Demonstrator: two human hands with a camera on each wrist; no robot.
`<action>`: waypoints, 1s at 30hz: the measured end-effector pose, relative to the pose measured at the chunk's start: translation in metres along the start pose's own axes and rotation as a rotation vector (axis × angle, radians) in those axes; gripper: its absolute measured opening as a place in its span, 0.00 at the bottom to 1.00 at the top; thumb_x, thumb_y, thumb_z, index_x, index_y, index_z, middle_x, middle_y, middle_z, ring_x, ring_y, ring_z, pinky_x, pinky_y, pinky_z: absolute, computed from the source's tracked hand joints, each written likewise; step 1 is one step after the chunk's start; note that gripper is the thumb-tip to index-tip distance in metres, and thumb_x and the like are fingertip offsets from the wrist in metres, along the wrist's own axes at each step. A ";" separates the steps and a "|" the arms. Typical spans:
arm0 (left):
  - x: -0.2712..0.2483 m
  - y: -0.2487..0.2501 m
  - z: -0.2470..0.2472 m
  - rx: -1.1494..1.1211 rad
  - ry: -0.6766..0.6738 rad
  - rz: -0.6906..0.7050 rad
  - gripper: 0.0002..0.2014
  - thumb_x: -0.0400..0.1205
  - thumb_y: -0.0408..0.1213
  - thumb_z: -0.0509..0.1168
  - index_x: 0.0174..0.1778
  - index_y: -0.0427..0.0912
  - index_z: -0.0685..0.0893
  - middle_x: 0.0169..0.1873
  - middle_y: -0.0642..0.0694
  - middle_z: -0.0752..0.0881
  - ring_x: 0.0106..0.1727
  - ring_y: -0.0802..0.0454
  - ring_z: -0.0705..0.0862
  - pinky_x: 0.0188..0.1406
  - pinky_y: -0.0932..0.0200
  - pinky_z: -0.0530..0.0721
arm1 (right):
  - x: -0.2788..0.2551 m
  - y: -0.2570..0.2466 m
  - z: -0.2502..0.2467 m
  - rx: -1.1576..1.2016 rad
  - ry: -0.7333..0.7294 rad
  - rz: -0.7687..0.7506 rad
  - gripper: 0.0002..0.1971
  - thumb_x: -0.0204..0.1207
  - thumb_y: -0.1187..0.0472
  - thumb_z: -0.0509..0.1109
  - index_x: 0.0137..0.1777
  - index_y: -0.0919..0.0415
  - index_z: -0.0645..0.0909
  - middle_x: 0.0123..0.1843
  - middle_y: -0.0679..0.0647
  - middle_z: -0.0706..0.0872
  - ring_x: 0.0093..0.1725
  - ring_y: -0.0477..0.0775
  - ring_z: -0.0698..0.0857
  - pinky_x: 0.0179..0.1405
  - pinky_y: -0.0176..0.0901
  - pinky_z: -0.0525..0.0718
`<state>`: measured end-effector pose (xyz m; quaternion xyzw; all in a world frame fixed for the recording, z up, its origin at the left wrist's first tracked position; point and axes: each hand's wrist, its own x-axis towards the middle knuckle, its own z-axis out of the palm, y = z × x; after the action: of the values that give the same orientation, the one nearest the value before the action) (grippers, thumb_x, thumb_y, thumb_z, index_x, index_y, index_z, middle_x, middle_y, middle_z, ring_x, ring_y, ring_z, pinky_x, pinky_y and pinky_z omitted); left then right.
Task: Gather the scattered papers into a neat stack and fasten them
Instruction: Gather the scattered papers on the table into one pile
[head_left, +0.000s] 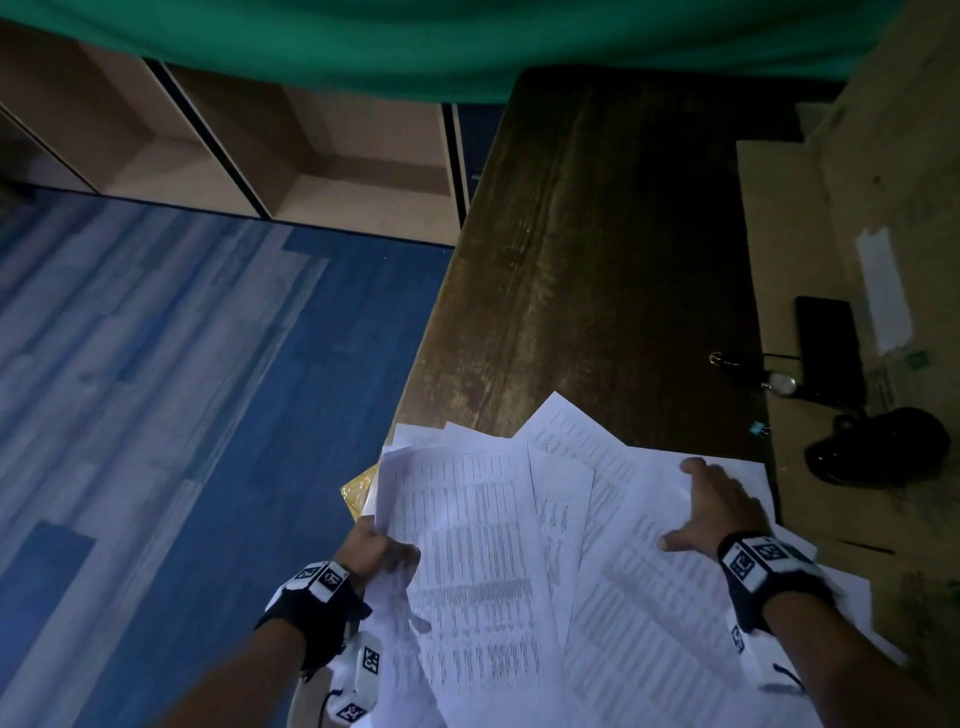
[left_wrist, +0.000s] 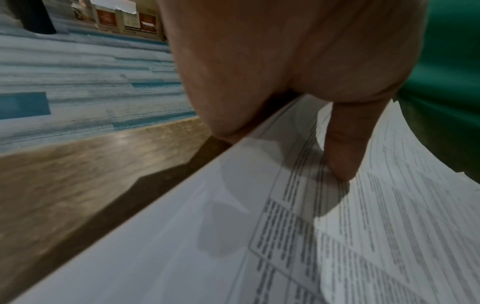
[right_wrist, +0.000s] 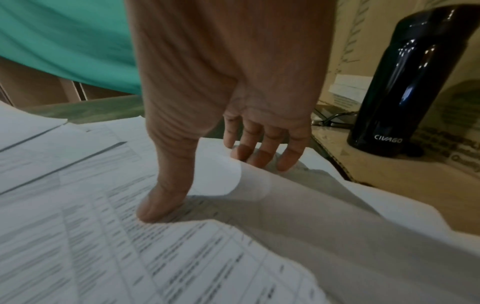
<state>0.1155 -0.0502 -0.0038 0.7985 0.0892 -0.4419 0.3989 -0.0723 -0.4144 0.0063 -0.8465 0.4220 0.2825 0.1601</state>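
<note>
Both hands on fanned papers, left hand pinching edge, right hand pressing

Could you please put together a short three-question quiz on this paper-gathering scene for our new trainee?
1. True or false: the papers already form a squared stack.
2. Which hand pinches the sheets' edge between thumb and fingers? A) left hand B) right hand
3. Fill in: a small blue ___ lies at the table's right edge, beyond the papers.

Key
1. False: the sheets lie fanned at different angles.
2. A: the left wrist view shows the thumb on top; the right hand's thumb presses down while its fingers reach over a lifted sheet's edge.
3. binder clip
</note>
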 end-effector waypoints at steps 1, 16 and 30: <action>0.000 0.001 0.000 -0.003 -0.005 0.006 0.06 0.58 0.20 0.69 0.29 0.30 0.83 0.25 0.33 0.81 0.28 0.40 0.80 0.31 0.46 0.82 | 0.000 -0.001 0.001 0.045 -0.015 -0.001 0.56 0.51 0.49 0.90 0.78 0.52 0.62 0.77 0.55 0.73 0.75 0.61 0.74 0.71 0.58 0.76; -0.008 0.011 -0.005 0.189 0.038 0.189 0.06 0.69 0.26 0.74 0.28 0.34 0.84 0.21 0.49 0.84 0.27 0.50 0.83 0.29 0.63 0.81 | -0.035 -0.006 -0.024 0.089 -0.184 -0.136 0.27 0.67 0.57 0.80 0.67 0.53 0.82 0.66 0.56 0.85 0.66 0.59 0.85 0.62 0.50 0.84; -0.037 0.027 0.023 0.062 -0.190 0.276 0.10 0.75 0.28 0.74 0.28 0.36 0.84 0.23 0.51 0.86 0.26 0.55 0.82 0.32 0.62 0.79 | -0.100 -0.110 -0.049 0.129 0.075 -0.523 0.26 0.70 0.53 0.77 0.69 0.49 0.79 0.61 0.56 0.86 0.62 0.61 0.84 0.58 0.49 0.82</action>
<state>0.0920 -0.0773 0.0337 0.7697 -0.0731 -0.4592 0.4373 -0.0158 -0.3116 0.1097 -0.9247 0.2117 0.1724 0.2653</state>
